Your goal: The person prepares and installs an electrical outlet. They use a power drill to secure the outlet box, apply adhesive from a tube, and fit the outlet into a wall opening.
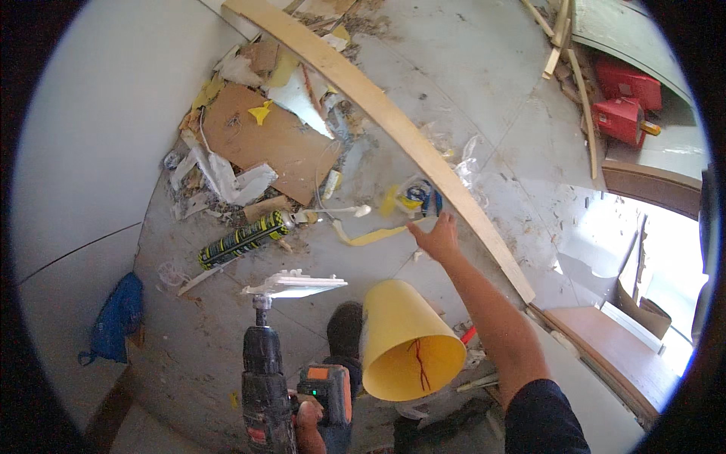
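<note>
My left hand (pixel 308 425) is closed round the handle of a cordless drill (pixel 265 371), whose orange-and-black battery pack (pixel 327 390) shows beside it. At the drill's tip sits a white flat plastic piece (pixel 295 285), seen edge-on. My right hand (pixel 439 237) reaches out over the floor with thumb and fingers apart. Beside its fingertips lie a blue-and-yellow roll (pixel 416 195) and one end of a yellow strip (pixel 370 237). I cannot tell whether the thumb touches the strip. A yellow tapered bucket (pixel 404 325) stands between my arms, with thin red wire in its mouth.
A long wooden plank (pixel 393 132) crosses the floor beyond my right hand. A yellow-and-black spray can (pixel 246 240) lies before a debris heap with a brown board (pixel 249 136). A blue bag (pixel 115 319) is at left; red tools (pixel 624 102) are far right.
</note>
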Demonstrator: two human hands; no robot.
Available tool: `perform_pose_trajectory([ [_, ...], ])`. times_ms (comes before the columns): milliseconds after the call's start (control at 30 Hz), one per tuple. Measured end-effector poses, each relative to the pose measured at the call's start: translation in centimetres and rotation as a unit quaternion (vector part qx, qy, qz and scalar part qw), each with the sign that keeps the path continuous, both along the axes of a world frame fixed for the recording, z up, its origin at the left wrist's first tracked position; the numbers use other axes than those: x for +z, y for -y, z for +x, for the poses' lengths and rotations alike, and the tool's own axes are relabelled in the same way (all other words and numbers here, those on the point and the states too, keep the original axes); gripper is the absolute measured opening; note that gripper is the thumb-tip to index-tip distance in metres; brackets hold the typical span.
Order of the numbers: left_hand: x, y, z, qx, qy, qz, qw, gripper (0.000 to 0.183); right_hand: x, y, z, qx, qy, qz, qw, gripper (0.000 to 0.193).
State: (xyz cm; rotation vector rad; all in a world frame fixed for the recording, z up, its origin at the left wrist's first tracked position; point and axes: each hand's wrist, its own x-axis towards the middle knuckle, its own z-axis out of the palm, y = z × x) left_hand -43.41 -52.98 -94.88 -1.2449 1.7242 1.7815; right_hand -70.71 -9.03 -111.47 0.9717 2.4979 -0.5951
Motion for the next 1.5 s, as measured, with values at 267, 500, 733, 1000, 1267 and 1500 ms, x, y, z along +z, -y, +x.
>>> perform_pose_trajectory([
  [267,3.1,-2.5,-10.2,-0.073,0.039,-0.039,0.996,0.039,-8.4,0.3,-5.5,-0.140,-0.044,0.076,0.986,0.098],
  [500,4.1,-3.9,-11.7,-0.093,0.064,-0.041,0.993,0.032,-7.7,1.1,-2.6,-0.169,-0.059,-0.055,0.982,0.077],
  [733,7.8,-6.0,-13.1,-0.122,0.069,-0.048,0.989,0.025,0.8,0.7,1.8,-0.343,-0.035,-0.303,0.888,0.049],
  [1000,9.6,-7.2,-13.1,-0.142,0.013,-0.025,0.989,0.028,19.5,-1.3,15.2,-0.507,-0.051,-0.519,0.686,0.049],
  [1267,8.8,-7.0,-8.2,-0.028,-0.036,0.022,0.999,0.028,36.2,0.7,24.6,-0.374,0.077,-0.535,0.754,0.077],
  [1500,9.1,-6.4,-6.4,-0.058,-0.053,-0.002,0.997,0.030,24.9,6.9,26.1,-0.395,0.172,-0.564,0.705,0.046],
])
